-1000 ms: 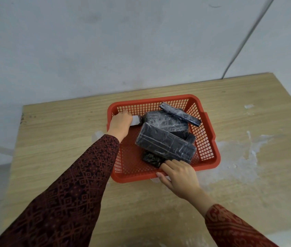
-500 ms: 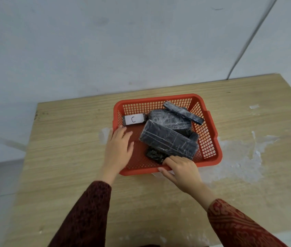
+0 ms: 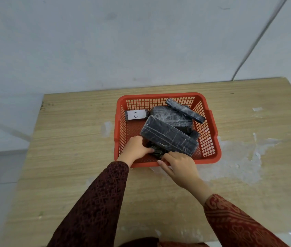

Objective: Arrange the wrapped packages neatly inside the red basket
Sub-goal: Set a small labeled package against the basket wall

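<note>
A red mesh basket (image 3: 212,125) stands on the wooden table and holds several black packages wrapped in clear film. A long box-shaped package (image 3: 169,137) lies slanted on top of the pile. Behind it rests a wider package (image 3: 173,115), and a thin flat one (image 3: 185,113) leans against the far right wall. A small package with a white label marked "C" (image 3: 136,114) sits in the far left corner. At the near edge a small crumpled package (image 3: 157,152) peeks from under the long one. My left hand (image 3: 135,148) grips it from the left; my right hand (image 3: 178,164) touches it from the front.
The wooden table (image 3: 69,139) has worn white patches (image 3: 239,157) to the right of the basket. A pale wall (image 3: 123,41) rises behind the table, with a cable (image 3: 251,45) running down it at the right.
My left hand has moved from the basket's near left rim into the basket, onto the small package under the long one. My right hand has stayed at the near rim.
</note>
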Demonstrator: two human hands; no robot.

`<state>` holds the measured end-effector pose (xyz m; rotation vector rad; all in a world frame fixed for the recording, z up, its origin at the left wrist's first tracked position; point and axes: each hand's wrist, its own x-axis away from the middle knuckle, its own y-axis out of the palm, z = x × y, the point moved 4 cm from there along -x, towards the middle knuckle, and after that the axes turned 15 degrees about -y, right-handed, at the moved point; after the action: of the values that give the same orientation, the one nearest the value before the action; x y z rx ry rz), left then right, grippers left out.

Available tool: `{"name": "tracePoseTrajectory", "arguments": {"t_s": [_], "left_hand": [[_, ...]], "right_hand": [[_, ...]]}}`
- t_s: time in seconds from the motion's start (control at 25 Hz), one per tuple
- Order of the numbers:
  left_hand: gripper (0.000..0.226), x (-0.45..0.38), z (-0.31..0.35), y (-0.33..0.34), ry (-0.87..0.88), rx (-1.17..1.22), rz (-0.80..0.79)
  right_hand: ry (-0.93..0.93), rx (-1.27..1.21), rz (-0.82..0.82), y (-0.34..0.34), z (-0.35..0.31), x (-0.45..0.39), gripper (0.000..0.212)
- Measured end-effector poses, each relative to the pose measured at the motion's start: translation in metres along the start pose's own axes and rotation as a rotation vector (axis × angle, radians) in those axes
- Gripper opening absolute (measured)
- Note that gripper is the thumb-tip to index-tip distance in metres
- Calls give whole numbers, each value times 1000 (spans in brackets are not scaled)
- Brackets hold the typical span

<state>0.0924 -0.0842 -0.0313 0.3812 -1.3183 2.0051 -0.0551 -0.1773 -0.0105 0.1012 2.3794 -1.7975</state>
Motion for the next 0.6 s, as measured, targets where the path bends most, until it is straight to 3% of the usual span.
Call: {"name": "tracePoseTrajectory", "arguments": {"t_s": [0.2,0.32,0.6], "left_hand": [[40,-7,-6,4,-94,144,95],[33,1,-5,2,-73,205,89],[15,33,-8,-53,6,208,299]], "right_hand": [[-21,22,9,0,0,1,40],[-29,35,17,1,0,1,41],[-66,79,53,3,-1,1,41]]}}
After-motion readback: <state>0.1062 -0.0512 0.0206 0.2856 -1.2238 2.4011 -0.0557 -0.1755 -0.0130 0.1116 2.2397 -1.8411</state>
